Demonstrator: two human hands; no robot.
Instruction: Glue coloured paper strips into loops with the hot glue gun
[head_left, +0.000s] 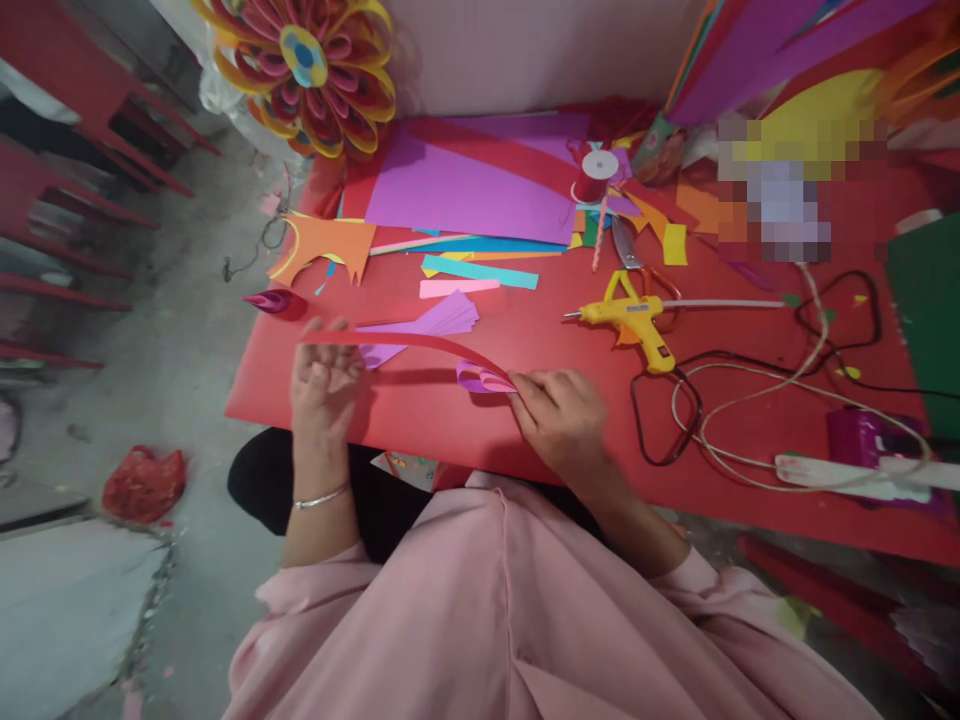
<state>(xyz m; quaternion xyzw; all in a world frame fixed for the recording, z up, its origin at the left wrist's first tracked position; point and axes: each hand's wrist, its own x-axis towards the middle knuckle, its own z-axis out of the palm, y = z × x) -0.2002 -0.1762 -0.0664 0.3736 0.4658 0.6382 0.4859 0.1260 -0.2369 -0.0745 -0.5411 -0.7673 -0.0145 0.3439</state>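
My left hand [324, 382] pinches the left end of a long red paper strip [420, 345] that arches across the red table [450, 420]. My right hand [559, 412] pinches the strip's other end together with a small purple folded paper loop [480, 378]. Both hands rest near the table's front edge. Just behind the strip lie several purple paper strips [439, 320].
A yellow glue gun [634, 320] with its black cord lies to the right, with scissors [626, 245] and a ribbon spool [598, 175] behind. Purple, blue, pink and orange paper sheets [465, 195] cover the back. A paper flower [307, 70] stands far left. White cord loops lie at right.
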